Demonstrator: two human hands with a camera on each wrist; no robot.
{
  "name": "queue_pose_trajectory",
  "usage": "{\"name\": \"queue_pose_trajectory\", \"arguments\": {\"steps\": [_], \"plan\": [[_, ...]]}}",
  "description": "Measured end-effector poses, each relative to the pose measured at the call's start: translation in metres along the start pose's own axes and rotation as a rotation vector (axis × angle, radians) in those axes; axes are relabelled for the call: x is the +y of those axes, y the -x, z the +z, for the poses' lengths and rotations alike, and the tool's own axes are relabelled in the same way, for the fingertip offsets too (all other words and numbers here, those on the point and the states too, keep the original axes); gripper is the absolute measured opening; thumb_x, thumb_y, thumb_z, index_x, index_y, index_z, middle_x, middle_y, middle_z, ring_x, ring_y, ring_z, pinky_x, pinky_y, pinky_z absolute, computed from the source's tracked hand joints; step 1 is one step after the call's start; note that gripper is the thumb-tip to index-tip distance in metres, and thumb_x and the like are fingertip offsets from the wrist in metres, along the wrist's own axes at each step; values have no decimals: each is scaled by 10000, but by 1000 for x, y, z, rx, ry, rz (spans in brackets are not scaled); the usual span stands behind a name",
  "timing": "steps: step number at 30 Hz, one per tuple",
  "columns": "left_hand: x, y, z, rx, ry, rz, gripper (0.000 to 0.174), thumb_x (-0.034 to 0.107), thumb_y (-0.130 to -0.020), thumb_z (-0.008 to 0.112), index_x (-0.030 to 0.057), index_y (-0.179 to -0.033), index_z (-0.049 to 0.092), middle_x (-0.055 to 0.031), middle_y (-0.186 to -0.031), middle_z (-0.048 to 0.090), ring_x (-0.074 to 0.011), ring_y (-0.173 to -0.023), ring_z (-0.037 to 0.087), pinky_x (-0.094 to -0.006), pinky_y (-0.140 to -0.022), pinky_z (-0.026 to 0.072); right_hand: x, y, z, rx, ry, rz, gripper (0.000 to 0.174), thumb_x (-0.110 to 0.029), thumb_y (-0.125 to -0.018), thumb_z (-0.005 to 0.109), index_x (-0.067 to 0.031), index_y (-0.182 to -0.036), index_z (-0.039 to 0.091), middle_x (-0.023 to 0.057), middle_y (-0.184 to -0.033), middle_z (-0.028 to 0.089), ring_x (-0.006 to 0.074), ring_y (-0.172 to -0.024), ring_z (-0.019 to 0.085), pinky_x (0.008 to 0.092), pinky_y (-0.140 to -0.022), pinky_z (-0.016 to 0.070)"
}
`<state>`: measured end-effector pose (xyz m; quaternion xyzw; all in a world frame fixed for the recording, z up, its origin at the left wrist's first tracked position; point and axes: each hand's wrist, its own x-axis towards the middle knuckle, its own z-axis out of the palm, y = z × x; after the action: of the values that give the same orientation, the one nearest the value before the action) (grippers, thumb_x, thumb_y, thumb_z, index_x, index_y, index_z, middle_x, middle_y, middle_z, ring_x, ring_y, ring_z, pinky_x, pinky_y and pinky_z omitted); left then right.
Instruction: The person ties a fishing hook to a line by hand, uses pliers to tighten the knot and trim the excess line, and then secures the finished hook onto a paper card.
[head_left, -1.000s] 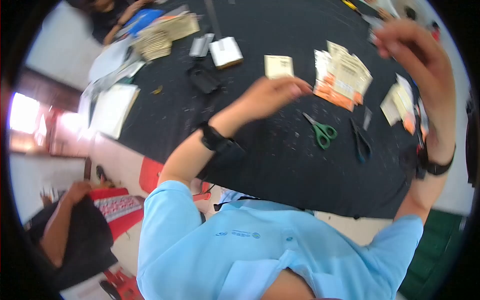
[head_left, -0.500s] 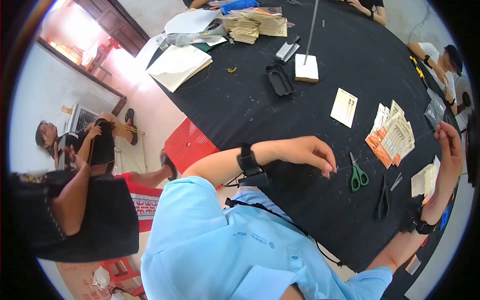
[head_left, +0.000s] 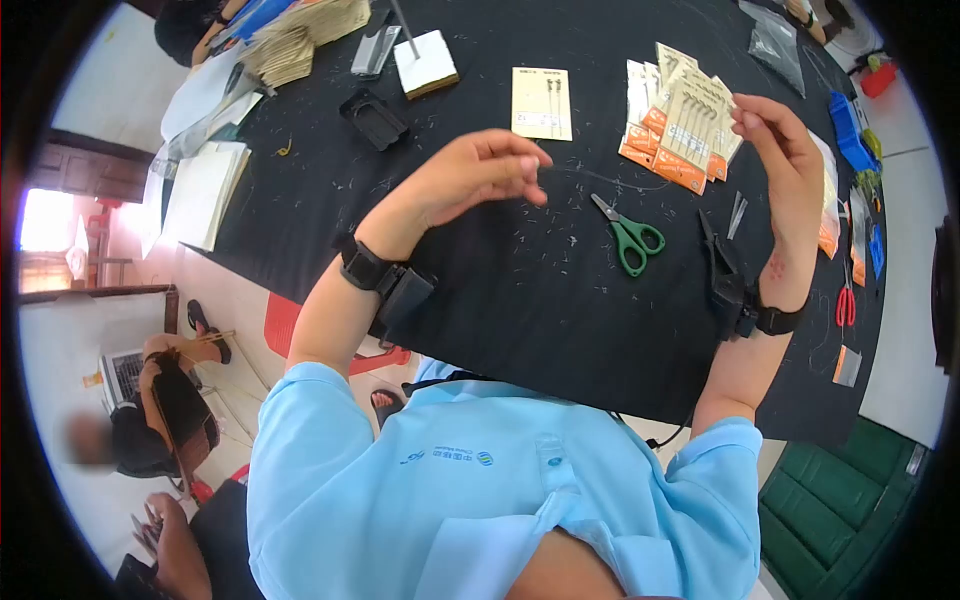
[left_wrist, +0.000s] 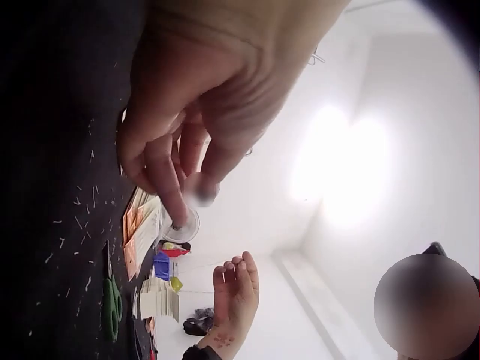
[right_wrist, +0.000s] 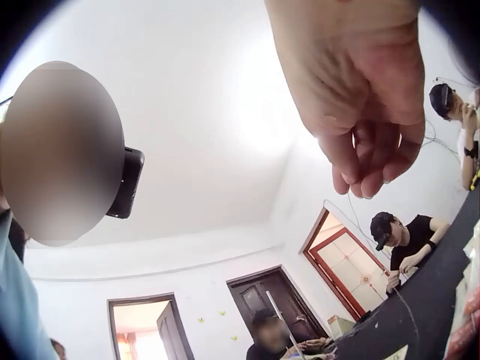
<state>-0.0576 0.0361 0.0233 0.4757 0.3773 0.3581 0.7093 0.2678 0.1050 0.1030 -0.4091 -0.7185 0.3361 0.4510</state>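
In the head view a thin clear line (head_left: 622, 183) runs in a slack curve between the two hands over the black table. My left hand (head_left: 478, 180) pinches one end between thumb and fingers, left of the green-handled scissors (head_left: 632, 238). Raised beside a pile of hook packets (head_left: 692, 120), my right hand (head_left: 785, 150) pinches the line with its fingertips; in the right wrist view a thin strand hangs from that hand (right_wrist: 379, 112). A single card with hooks (head_left: 528, 105) lies beyond the left hand. Dark pliers (head_left: 718, 262) lie near the right wrist.
A white block (head_left: 425, 62) with an upright rod and a black plastic tray (head_left: 374, 118) lie at the far left. Stacked packets (head_left: 275, 55) and papers (head_left: 205, 195) are further left. Blue bins (head_left: 850, 130) and red-handled scissors (head_left: 846, 300) lie right. Other people sit around.
The head view swung aside and back. The line, stretched nearly straight half a second ago, now sags. My right hand is lower than one second ago, beside the packets.
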Motion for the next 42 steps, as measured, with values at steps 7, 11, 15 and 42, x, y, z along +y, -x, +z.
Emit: {"name": "queue_pose_trajectory", "arguments": {"steps": [7, 11, 15, 42], "plan": [[-11, -32, 0, 144, 225, 78, 331, 136, -882, 625, -5, -1167, 536, -141, -1149, 537, -261, -1108, 569, -346, -994, 443, 2, 1, 43, -127, 147, -127, 165, -49, -900, 533, -40, -1000, 664, 58, -898, 627, 129, -818, 599, 253, -737, 465], [-23, -33, -10, 104, 231, 31, 306, 92, -879, 619, 1, -1161, 540, -128, -1145, 539, -264, -1123, 562, -340, -1002, 443, 1, 4, 67, -221, 179, -189, 176, -13, -893, 520, -34, -995, 662, 74, -896, 620, 147, -787, 601, 254, -710, 468], [-27, -33, -11, 96, 239, 5, 265, 72, -885, 607, 12, -1137, 552, -113, -1113, 558, -228, -1080, 588, -304, -964, 475, 9, 6, 77, -314, 176, -170, 175, 4, -878, 537, -27, -1005, 655, 80, -882, 619, 149, -774, 602, 250, -676, 469], [-36, -32, 2, 143, -61, 145, 210, 89, -878, 627, 6, -1069, 600, -105, -1012, 623, -169, -780, 670, -266, -742, 527, 45, 28, 127, -360, -221, 228, 260, -68, -915, 526, -28, -1172, 526, 106, -918, 688, 151, -803, 670, 252, -732, 514]]}}
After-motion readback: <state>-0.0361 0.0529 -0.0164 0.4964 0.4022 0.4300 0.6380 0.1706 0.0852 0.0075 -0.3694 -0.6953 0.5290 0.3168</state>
